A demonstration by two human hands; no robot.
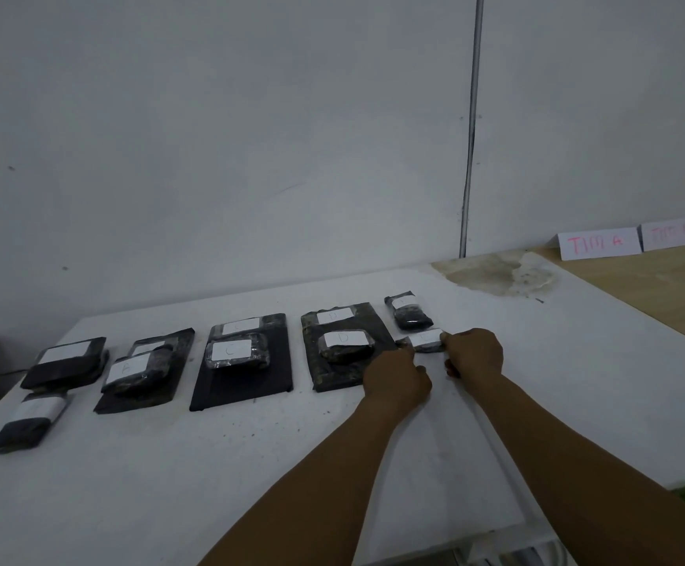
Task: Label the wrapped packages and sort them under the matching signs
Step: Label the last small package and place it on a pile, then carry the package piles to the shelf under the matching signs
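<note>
1. Nearest, two bare forearms reach out over the white counter (210,463).
2. The left hand (398,381) has its fingers curled at the near left end of a small wrapped package (426,343); whether they pinch it I cannot tell.
3. The right hand (473,353) grips the package's right end, fingers curled round it. It lies on the counter, just right of the "D" pile (343,345).
4. The white label looks freshly set; I would press it flat from middle to edges, holding the package steady.
5. Farther left lie more labelled packages, stacked on dark flat ones.
6. Far right, the "TIM A" sign (598,243) stands well apart against the wall, so sorting seems not yet begun.
</note>
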